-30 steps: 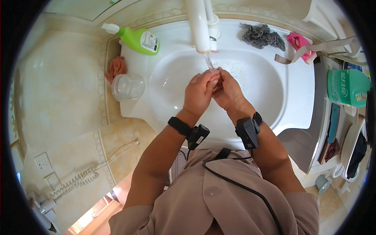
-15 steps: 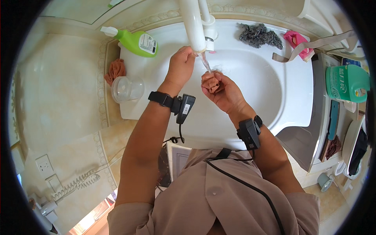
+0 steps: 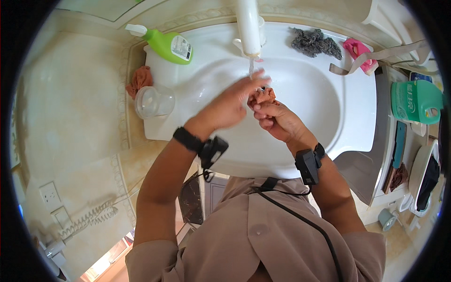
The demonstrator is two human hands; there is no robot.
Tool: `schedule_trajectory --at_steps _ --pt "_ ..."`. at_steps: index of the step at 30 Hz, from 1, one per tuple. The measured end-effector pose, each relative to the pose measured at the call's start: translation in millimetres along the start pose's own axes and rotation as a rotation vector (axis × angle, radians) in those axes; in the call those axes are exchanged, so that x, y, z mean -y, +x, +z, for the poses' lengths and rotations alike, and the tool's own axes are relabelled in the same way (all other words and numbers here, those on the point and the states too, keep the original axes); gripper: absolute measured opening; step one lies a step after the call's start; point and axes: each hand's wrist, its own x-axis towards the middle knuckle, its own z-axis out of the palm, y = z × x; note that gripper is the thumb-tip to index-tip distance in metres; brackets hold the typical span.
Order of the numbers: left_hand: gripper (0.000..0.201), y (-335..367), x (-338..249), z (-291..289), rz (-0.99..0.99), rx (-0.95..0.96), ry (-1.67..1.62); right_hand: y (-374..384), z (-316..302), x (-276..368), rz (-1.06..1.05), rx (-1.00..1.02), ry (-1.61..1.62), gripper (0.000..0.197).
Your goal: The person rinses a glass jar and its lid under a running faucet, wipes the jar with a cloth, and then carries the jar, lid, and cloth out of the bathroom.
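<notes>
Over the white sink [image 3: 312,89], my right hand [image 3: 280,123] grips a small crumpled orange-brown cloth [image 3: 266,95] between thumb and fingers. My left hand [image 3: 230,104] is just left of the cloth, its fingers stretched out and somewhat smeared by motion. Those fingertips lie below the white faucet [image 3: 249,30], under a thin stream of water [image 3: 252,66]. Whether the left fingers touch the cloth I cannot tell. Both wrists wear black strapped devices.
A green spray bottle [image 3: 171,47], a clear plastic tub [image 3: 152,102] and another brown cloth [image 3: 139,81] are at the left. Grey mesh [image 3: 315,43] and a pink cloth [image 3: 358,52] lie on the back right rim. A green jug [image 3: 416,101] stands farther right.
My left hand has moved away from the faucet and down beside the cloth, its fingers now stretched. My right hand has shifted slightly right and nearer with the cloth.
</notes>
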Motion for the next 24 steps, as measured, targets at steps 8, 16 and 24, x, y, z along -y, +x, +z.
schedule_trajectory --at_steps 8,16,24 --pt "0.051 -34 -13 19 0.219 -0.052 0.672 -20 40 7 0.271 0.029 -0.673 0.010" --pt "0.013 -25 -28 5 -0.111 -0.152 1.055 1 67 13 -0.530 -0.111 -1.725 0.020" --pt "0.021 -28 -20 -10 -0.199 -0.271 0.620 17 69 13 -0.857 -0.134 -2.146 0.018"
